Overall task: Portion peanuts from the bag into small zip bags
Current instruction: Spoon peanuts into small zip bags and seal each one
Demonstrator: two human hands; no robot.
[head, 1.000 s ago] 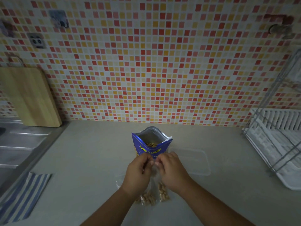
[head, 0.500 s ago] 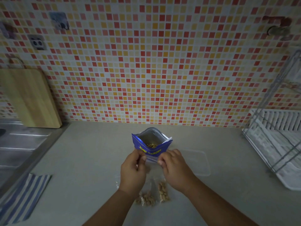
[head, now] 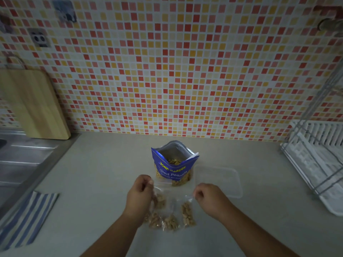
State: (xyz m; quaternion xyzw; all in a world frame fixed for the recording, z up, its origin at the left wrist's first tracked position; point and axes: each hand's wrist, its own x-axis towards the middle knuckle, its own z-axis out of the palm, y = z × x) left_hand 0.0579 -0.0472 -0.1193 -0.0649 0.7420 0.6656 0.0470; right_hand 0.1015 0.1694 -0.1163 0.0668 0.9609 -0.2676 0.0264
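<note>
Crosswise, zip bag [head: 173, 190] between fingers [head: 150, 182]

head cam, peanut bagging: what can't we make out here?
- Zip bag seal: clear film, dim light; open or shut unclear.
- Left hand fingers: curled under, pinch hidden.
- Peanut bag fill level: only the top layer shows through the mouth.
- Dish rack: cut by the right edge.

Two bare forearms reach forward; left hand [head: 139, 194] and right hand [head: 209, 198] held apart, fingertips pinched closed.
</note>
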